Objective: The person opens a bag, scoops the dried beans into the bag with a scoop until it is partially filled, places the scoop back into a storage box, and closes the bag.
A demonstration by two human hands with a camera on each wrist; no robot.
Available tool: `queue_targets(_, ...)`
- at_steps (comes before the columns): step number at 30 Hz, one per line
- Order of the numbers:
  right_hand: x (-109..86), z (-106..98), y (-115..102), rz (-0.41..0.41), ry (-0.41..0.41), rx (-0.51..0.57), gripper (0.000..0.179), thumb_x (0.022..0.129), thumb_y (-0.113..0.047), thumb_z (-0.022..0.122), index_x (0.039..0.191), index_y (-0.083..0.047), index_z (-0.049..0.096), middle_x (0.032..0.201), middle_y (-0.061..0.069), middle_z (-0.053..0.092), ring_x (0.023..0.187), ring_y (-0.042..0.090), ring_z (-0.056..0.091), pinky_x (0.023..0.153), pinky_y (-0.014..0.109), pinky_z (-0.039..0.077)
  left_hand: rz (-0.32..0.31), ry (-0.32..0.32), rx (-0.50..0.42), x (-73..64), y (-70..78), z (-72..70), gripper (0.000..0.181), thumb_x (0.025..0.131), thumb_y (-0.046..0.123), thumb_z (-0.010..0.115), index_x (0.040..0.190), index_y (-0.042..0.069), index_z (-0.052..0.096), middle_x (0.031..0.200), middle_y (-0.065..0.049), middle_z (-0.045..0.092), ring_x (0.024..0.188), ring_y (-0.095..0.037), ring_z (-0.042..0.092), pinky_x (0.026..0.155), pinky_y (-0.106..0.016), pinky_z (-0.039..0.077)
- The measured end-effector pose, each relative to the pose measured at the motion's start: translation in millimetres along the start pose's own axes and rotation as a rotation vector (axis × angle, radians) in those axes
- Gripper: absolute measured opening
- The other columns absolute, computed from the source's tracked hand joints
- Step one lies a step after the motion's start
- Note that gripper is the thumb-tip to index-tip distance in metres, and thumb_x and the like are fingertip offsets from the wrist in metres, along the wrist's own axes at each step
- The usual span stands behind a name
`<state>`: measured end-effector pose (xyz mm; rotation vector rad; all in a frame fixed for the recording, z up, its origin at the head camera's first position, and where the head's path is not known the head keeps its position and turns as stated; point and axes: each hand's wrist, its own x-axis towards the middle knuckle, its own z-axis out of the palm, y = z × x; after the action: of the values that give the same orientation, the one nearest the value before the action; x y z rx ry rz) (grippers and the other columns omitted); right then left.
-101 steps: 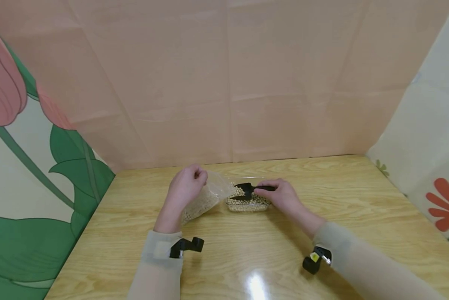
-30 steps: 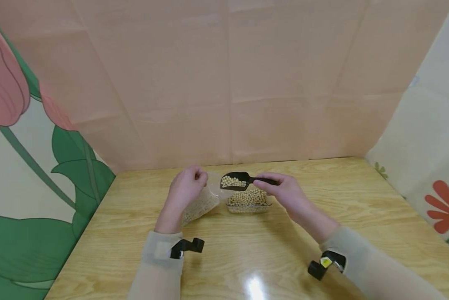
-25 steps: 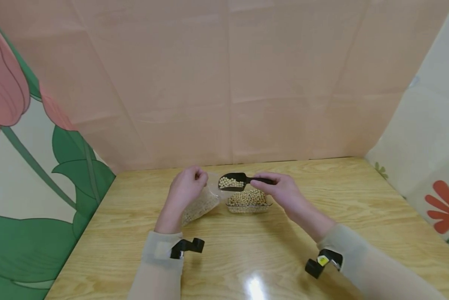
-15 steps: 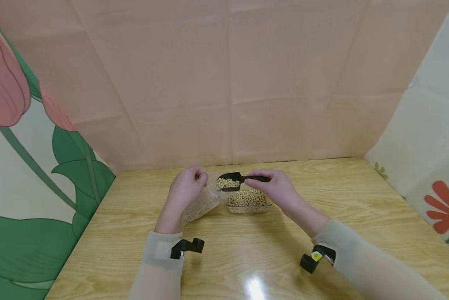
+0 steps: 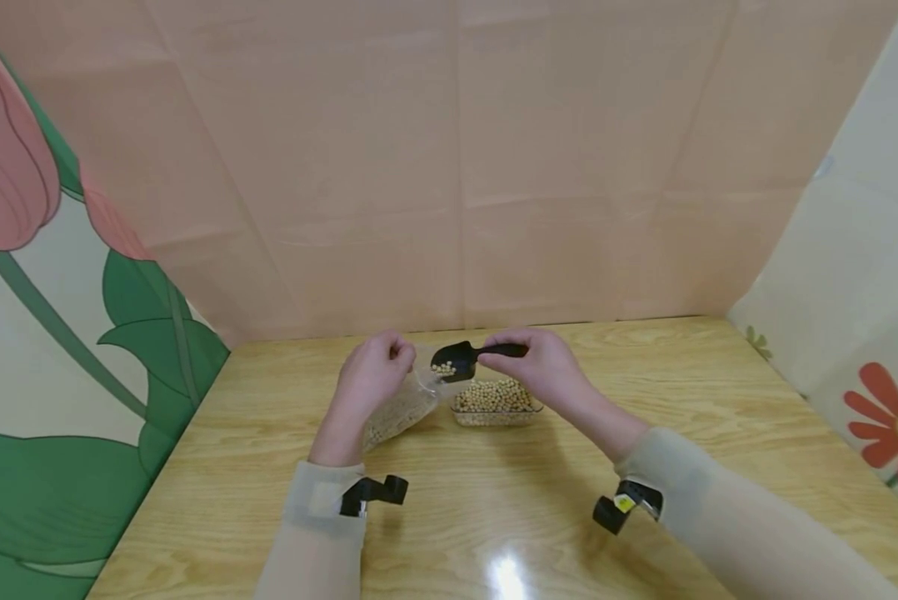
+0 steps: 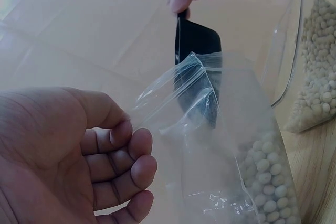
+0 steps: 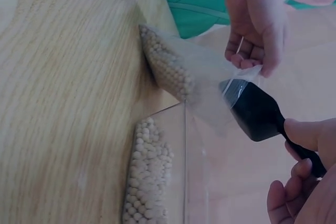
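Observation:
My left hand [image 5: 372,375] pinches the edge of a clear zip bag [image 5: 406,407] between thumb and forefinger, and the bag's mouth gapes. Pale round beans [image 6: 270,184] fill the bag's lower part. In my right hand [image 5: 542,367] is the handle of a black scoop [image 5: 458,362], tilted down to the left, its tip inside the bag's mouth. A few beans lie near the scoop's front edge in the head view. Just right of the bag stands a clear rectangular container [image 5: 496,419], heaped with the same pale beans [image 7: 144,182].
Everything stands on a wood-grain table [image 5: 449,517], near its back edge. Behind it hangs a pink sheet [image 5: 456,167]. Flower-patterned walls [image 5: 44,358] flank both sides. A small black camera [image 5: 374,493] is strapped to each wrist.
The scoop came up out of the container full of beans, moved left to the bag's mouth and tipped down. It now carries fewer beans. The left hand has stayed in place.

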<state>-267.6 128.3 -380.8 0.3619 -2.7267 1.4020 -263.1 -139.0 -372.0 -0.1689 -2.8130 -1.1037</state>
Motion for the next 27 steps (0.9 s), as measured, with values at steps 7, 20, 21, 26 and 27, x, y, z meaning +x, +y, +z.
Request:
queue_targets(7, -2.3, -1, -10, -0.066, 0.018, -0.084, 0.028, 0.098, -0.034, 0.086, 0.121, -0.019, 0.084, 0.138, 0.007, 0.074, 0.095, 0.022, 0.068, 0.08, 0.041, 0.053, 0.008, -0.002, -0.012, -0.4, -1.3, 0.3, 0.023, 0.11, 0.022, 0.054, 0.093, 0.015, 0.068, 0.083, -0.003, 0.066, 0.066, -0.023, 0.054, 0.066, -0.04, 0.045)
queue_targets(20, -12.9, -19, -11, -0.061, 0.006, -0.082, 0.03, 0.1, -0.035, 0.084, 0.125, -0.019, 0.083, 0.139, 0.008, 0.073, 0.098, 0.024, 0.068, 0.081, 0.041, 0.053, 0.003, -0.003, -0.023, -0.5, -0.9, -0.4, 0.023, 0.11, 0.021, 0.054, 0.093, 0.015, 0.068, 0.085, -0.003, 0.068, 0.065, -0.023, 0.054, 0.064, -0.039, 0.045)
queue_targets(21, -14.0, -22, -10, -0.066, 0.008, -0.084, 0.03, 0.101, -0.036, 0.084, 0.125, -0.019, 0.083, 0.139, 0.008, 0.074, 0.101, 0.024, 0.069, 0.083, 0.042, 0.054, 0.004, -0.003, -0.024, -0.5, -0.7, -0.4, 0.023, 0.11, 0.021, 0.054, 0.092, 0.015, 0.068, 0.086, -0.003, 0.068, 0.065, -0.023, 0.054, 0.063, -0.039, 0.045)
queue_targets(26, -20.0, -37, -3, -0.072, 0.021, -0.103, 0.032, 0.101, -0.04, 0.082, 0.124, -0.019, 0.084, 0.14, 0.008, 0.073, 0.117, 0.028, 0.07, 0.09, 0.045, 0.056, 0.001, 0.001, -0.021, -0.6, 0.0, -0.6, 0.023, 0.109, 0.02, 0.054, 0.091, 0.014, 0.068, 0.087, -0.002, 0.07, 0.066, -0.023, 0.054, 0.063, -0.039, 0.045)
queue_targets(27, -21.0, -40, -1, -0.069, 0.024, -0.107, 0.032, 0.101, -0.041, 0.082, 0.125, -0.019, 0.083, 0.141, 0.008, 0.072, 0.118, 0.029, 0.07, 0.09, 0.046, 0.056, 0.001, 0.0, -0.02, -0.5, 0.0, -0.8, 0.023, 0.109, 0.02, 0.054, 0.092, 0.014, 0.068, 0.087, -0.002, 0.07, 0.066, -0.023, 0.054, 0.064, -0.039, 0.045)
